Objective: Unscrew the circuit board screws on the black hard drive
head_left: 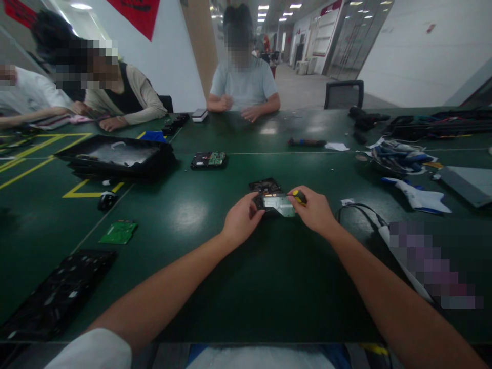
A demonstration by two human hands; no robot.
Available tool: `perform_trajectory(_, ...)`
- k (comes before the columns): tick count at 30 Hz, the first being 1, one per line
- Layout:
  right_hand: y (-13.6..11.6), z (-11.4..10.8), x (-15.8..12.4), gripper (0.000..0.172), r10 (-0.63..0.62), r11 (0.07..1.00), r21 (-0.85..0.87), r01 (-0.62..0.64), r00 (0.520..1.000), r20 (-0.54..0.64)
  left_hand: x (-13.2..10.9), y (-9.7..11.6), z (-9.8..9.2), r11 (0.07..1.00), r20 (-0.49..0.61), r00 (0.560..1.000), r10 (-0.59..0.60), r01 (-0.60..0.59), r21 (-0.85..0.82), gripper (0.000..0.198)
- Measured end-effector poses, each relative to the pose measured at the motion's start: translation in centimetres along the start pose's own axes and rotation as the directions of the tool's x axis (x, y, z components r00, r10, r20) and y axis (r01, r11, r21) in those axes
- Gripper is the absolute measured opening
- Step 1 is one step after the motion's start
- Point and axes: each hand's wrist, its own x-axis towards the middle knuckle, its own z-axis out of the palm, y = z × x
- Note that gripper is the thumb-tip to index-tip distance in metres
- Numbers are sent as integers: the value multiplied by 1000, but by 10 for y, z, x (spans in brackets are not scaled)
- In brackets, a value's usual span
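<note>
At the middle of the table, my left hand (243, 218) is closed around the left end of a hard drive (274, 201) with a pale silver face and a green circuit board on its right part. My right hand (317, 211) is closed on a screwdriver with a yellow and black handle (299, 197), its fingertips by the drive's right end. Whether those fingers also grip the drive I cannot tell, and the screwdriver's tip does not show. Just behind the drive lies a dark drive part (265, 184), partly covered by it.
A loose green circuit board (119, 232) and a black panel (57, 292) lie to the left. Farther back are another hard drive (209, 160) and black trays (115, 156). Gloves (417, 196), cables (400, 156) and a power strip (403, 261) lie right. Several people sit across the table.
</note>
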Motion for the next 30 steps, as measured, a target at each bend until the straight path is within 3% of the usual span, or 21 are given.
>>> perform_trajectory(7,7,19,9,19,-88,987,-136,90,996,19,-1,-4,1,982,54,992,117,-124,143,33)
perform_trajectory(12,9,25,11,25,-43,976,-216,39,999,-15,-4,-3,2,950,93,981,171,-189,248,35)
perform_trajectory(18,14,20,5,31,-31,977,-208,52,995,99,-4,-1,1,928,129,975,183,-215,303,37)
perform_trajectory(22,13,19,5,25,-43,986,-155,61,993,112,-5,0,2,911,147,972,182,-223,346,41)
perform_trajectory(25,8,15,7,19,-57,993,-99,61,997,44,-5,1,2,901,166,972,169,-220,373,42)
perform_trajectory(30,-3,10,6,23,135,984,115,-135,991,13,-5,3,-1,912,164,975,149,-200,359,47)
